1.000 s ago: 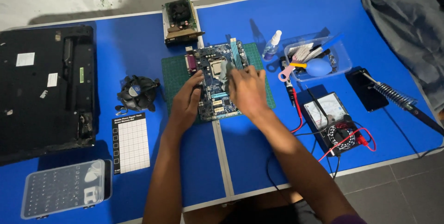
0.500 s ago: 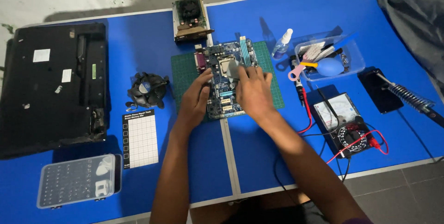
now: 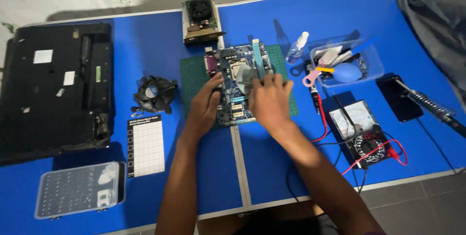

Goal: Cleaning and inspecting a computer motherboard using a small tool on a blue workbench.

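Observation:
A blue motherboard (image 3: pixel 234 108) lies on a green cutting mat (image 3: pixel 191 77) in the middle of the blue table (image 3: pixel 145 50). My left hand (image 3: pixel 204 105) grips the board's left edge, with the thumb and fingers lying on its surface. My right hand (image 3: pixel 269 100) rests on the board's right half. Its fingertips press a small grey cloth (image 3: pixel 245 76) against the board beside the processor socket. Both forearms reach in from the bottom edge.
A black laptop base (image 3: pixel 53 94) lies at the left, with a cooler fan (image 3: pixel 154 94), a white grid card (image 3: pixel 145 145) and a clear parts box (image 3: pixel 77 189) nearby. A graphics card (image 3: pixel 200 19) sits behind the mat. At the right are a spray bottle (image 3: pixel 297 46), a clear tool tray (image 3: pixel 369 67), a multimeter (image 3: pixel 359 128) with leads and a phone (image 3: pixel 400 99).
The view has shifted slightly. My right hand has slid a little toward me over the board, and the grey cloth now shows at its fingertips. My left hand stays on the board's edge.

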